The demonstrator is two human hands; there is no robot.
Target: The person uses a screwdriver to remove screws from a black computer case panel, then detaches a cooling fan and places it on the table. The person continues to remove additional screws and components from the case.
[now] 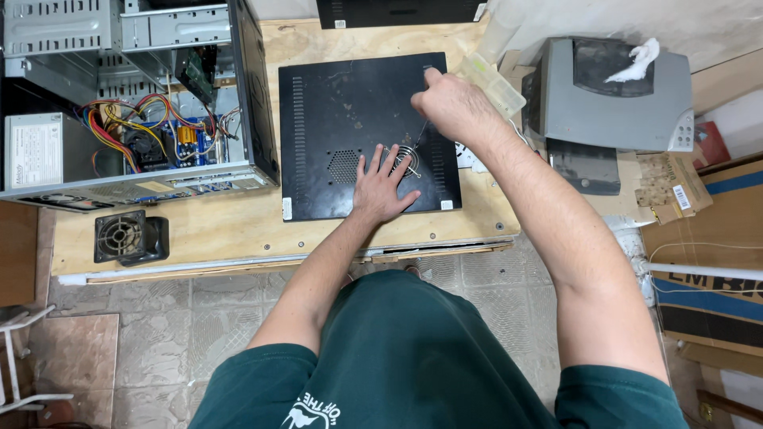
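A black metal computer side panel (350, 103) lies flat on a plywood bench (207, 230). My left hand (383, 189) rests palm down on the panel, its fingers spread over a round wire fan grille (405, 157). My right hand (451, 105) is closed around a thin screwdriver (420, 135) held upright, its tip down at the grille's upper edge.
An opened computer case (135, 95) with coloured wires and a power supply stands at the left. A loose black fan (127, 237) sits near the bench's front left. A grey printer (616, 95) and cardboard boxes (715, 238) stand at the right. Tiled floor lies below.
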